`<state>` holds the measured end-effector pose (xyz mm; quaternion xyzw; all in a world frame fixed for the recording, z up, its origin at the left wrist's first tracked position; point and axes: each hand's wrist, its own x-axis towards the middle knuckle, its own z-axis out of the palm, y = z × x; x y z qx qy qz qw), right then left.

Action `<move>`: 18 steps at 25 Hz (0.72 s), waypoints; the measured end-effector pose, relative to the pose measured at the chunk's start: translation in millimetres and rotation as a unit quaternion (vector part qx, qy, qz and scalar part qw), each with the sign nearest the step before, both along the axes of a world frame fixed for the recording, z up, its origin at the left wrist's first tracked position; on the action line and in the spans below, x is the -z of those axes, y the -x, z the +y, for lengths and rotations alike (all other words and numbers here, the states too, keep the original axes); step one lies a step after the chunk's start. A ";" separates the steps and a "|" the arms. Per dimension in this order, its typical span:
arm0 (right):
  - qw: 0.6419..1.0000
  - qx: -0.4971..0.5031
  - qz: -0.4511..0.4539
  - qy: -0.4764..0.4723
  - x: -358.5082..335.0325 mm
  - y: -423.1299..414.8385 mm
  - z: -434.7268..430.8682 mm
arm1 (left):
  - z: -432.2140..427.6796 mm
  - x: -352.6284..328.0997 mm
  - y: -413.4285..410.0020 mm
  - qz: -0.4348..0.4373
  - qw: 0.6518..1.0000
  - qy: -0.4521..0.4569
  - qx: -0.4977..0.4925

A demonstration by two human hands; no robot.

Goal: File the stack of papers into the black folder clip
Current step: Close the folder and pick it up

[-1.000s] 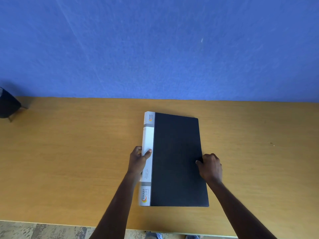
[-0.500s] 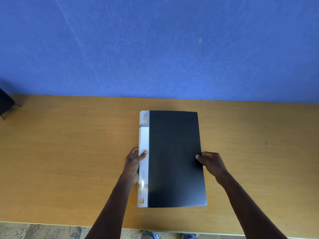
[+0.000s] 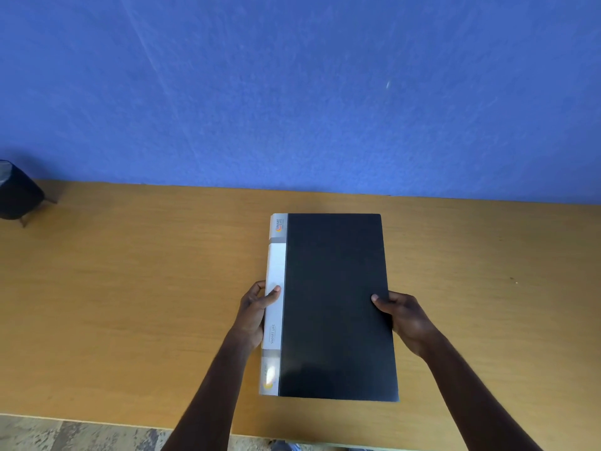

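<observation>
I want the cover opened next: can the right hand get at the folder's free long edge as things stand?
Probably yes. The right hand already grips that edge of the black folder, thumb on the cover, nothing lying in its way. The left hand holds the white spine side, so it should steady the folder.

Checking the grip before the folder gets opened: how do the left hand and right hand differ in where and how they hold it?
The left hand grips the white spine edge, thumb on the spine; the right hand grips the open edge, thumb on the black cover. Both hold the closed folder about halfway along its length.
</observation>
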<state>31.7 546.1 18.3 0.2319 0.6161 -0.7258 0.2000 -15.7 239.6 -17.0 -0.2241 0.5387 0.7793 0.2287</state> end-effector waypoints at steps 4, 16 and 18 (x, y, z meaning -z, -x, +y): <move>0.996 0.023 -0.012 -0.088 3.4 5.7 -20.7 | -9.9 -6.7 5.8 -0.016 0.992 0.119 -0.031; 0.991 0.023 0.046 -0.120 -7.0 46.9 -166.9 | -130.5 -23.7 36.9 0.094 0.938 0.307 -0.134; 0.993 0.007 0.042 -0.114 -6.0 59.4 -193.6 | -156.1 -24.5 48.2 0.101 0.924 0.338 -0.145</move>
